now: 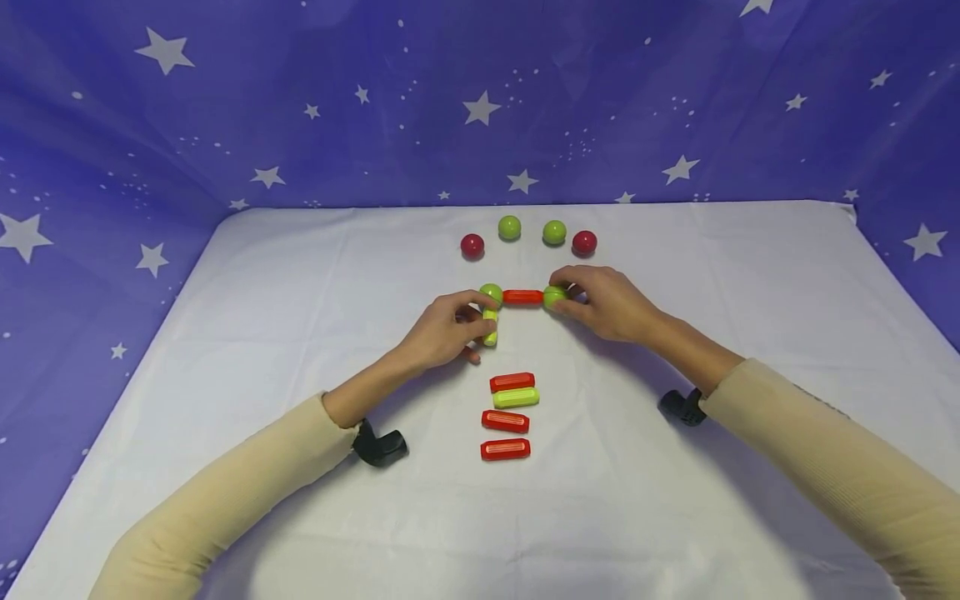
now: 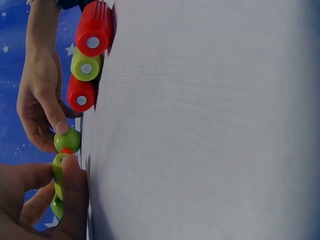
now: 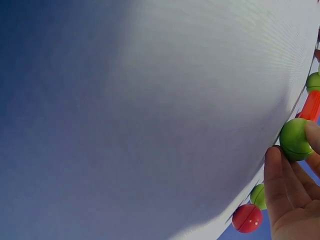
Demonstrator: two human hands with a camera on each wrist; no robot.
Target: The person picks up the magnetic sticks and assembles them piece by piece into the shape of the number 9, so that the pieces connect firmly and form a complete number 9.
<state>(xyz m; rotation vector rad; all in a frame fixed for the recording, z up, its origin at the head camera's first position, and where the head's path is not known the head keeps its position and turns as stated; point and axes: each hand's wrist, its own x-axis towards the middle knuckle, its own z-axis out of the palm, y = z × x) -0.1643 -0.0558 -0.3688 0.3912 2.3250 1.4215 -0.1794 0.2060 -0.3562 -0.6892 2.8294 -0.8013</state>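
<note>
The left hand (image 1: 447,329) pinches a lime rod (image 1: 491,339), the right hand (image 1: 617,307) a green ball (image 1: 552,296) at the end of a red rod (image 1: 522,297), toward the surface's (image 1: 315,283) far edge. They look light, stiff, slick; best held mid-rod or round the ball. Beyond sit four loose balls (image 1: 509,227); nearer, four loose rods (image 1: 506,421).

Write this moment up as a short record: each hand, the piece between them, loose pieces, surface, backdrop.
left hand: pinches a yellow-green stick just nearer than the left green ball
right hand: holds the right green ball
between those balls: a red stick
far loose balls: two green balls, two red balls
near loose sticks: three red sticks, one lime stick
surface: white cloth
backdrop: purple-blue sheet with stars
</note>
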